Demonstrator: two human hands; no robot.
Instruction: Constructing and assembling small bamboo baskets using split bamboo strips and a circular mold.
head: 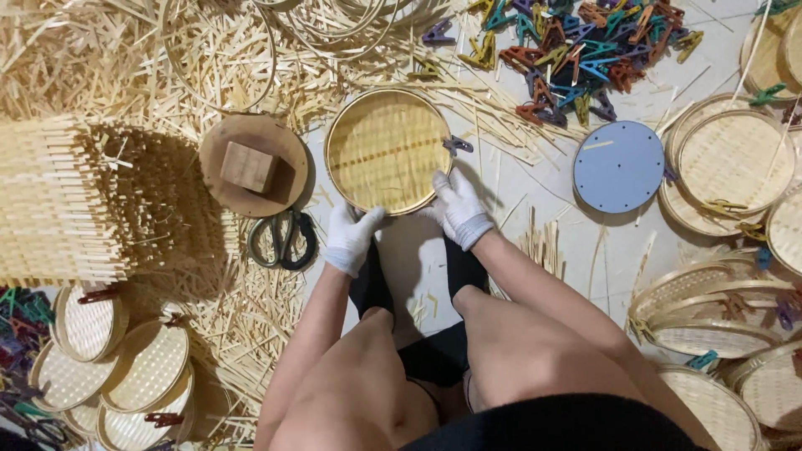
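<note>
On the floor, right in front of the person's knees, a round woven tray (388, 150) is lying flat. Both hands are wearing white gloves. The left hand (351, 236) is gripping the near rim of the tray on its left side, with the fingers curling up onto the edge. The right hand (457, 206) is gripping the rim on the right side, with the fingers pressing on the ring. A small purple clip (457, 145) is pinching the tray's rim just above the right hand.

Just beside the tray, to its left, a round wooden board (288, 171) is sitting with a small wood block (248, 166) on top of it. A pair of scissors (282, 239) is lying just below the board, near the left hand. Farther left, a big stack of thin bamboo strips (58, 200) is sitting on loose straw.

Up at the top, a heap of clips (576, 50) in many colours is lying well apart from the hands. To the right of the tray, a flat blue disc (619, 166) is lying on the floor. Past it, more woven trays (731, 159) are piling up along the right side. At the lower left, another bunch of small trays (125, 367) is lying together, some with clips on them.
</note>
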